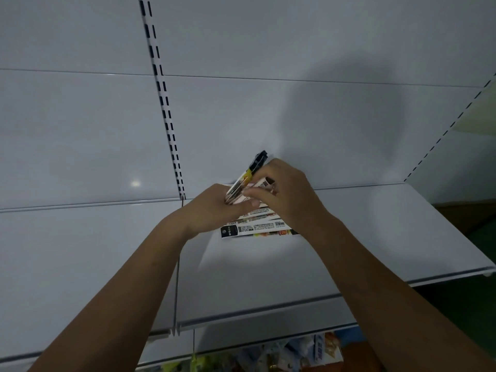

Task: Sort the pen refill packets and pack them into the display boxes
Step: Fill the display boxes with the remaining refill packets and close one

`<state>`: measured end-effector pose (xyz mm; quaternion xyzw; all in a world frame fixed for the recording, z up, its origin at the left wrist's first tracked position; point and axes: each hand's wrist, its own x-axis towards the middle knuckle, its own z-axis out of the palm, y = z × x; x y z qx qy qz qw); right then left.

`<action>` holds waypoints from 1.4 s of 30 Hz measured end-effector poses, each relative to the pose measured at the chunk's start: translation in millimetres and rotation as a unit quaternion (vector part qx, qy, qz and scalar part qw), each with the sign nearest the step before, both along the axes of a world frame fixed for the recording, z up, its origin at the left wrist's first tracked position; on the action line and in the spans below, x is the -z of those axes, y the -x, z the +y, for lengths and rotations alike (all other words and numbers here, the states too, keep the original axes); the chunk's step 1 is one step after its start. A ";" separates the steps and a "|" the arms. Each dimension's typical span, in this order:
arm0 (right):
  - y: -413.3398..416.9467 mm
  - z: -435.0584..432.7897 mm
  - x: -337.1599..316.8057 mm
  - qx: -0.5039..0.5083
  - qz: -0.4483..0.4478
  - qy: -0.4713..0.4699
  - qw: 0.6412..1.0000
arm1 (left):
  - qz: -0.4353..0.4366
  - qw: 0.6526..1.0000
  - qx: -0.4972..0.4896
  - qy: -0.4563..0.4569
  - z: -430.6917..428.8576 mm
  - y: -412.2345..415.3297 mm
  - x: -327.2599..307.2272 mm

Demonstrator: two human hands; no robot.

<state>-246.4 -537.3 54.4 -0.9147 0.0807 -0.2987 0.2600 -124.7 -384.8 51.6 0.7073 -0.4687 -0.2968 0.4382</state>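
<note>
While both bare forearms reached in from six o'clock, the left hand point(212, 210) gripped a tilted bundle point(248, 177) of narrow pen refill packets, white printed sleeves with black and yellow tops. Its fingers were curled round the lower half, so only the tops showed, leaning toward one o'clock. How many packets the bundle held could not be told.

At three o'clock of the left hand and touching it, the right hand point(291, 196) pinched the same bundle, thumb laid across the front and fingers bent over the back. A pale packet end with a dark tip showed between those fingers; which packet it belonged to was unclear.

Directly below the hands, at six o'clock of them, a few loose flat packets point(253, 229) with black ends and barcodes lay on the white metal shelf point(362, 237). Their far parts were covered by the palms and wrists, and the print was too small to read.

A white slotted upright strip point(167, 114) ran from eleven o'clock down to the shelf's back edge. A second slotted strip point(451, 124) slanted at two o'clock, cut off by the frame. A round grey shadow point(338, 111) lay on the white back panel at one o'clock. Blurred, dim coloured wrappers point(308, 350) showed beneath the shelf at five o'clock, too indistinct to identify.
</note>
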 end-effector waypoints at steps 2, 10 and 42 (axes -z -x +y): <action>1.4 1.6 1.5 0.031 -0.035 -0.088 0.995 | 0.000 1.000 -0.004 -0.001 3.2 1.8 1.1; 38.4 -21.1 50.8 0.036 0.221 -0.043 0.974 | 0.018 0.996 -0.073 0.051 17.2 -8.3 23.2; 42.8 -9.5 45.5 -0.069 0.159 -0.230 0.958 | 0.081 0.959 -0.262 0.075 25.0 25.2 25.4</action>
